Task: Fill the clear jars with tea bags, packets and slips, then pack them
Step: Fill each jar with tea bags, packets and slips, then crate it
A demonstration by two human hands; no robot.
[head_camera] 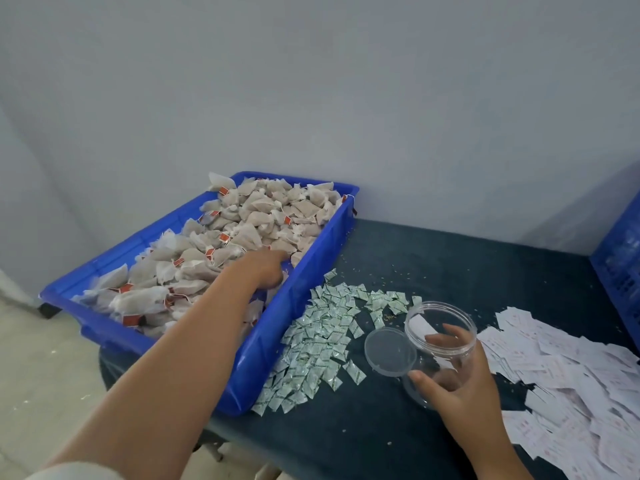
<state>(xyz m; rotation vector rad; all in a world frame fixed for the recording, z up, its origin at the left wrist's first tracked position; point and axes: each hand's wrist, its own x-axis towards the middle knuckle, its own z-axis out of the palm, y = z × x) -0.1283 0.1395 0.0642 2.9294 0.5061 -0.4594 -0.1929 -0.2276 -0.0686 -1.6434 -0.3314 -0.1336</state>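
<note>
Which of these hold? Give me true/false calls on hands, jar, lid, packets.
1. The right hand grips the clear jar. True.
2. The lid is on the jar. False: it lies on the table beside the jar.
3. The left hand reaches into the blue tray of tea bags. True.
4. The green packets lie in the tray. False: they are spread on the table between tray and jar.
5. The jar is full of tea bags. False: none show in it.

No legible text, red print on slips point(554, 358) blurred, green print on packets point(322, 337) too small, tea bag tags point(131, 319) unreadable
</note>
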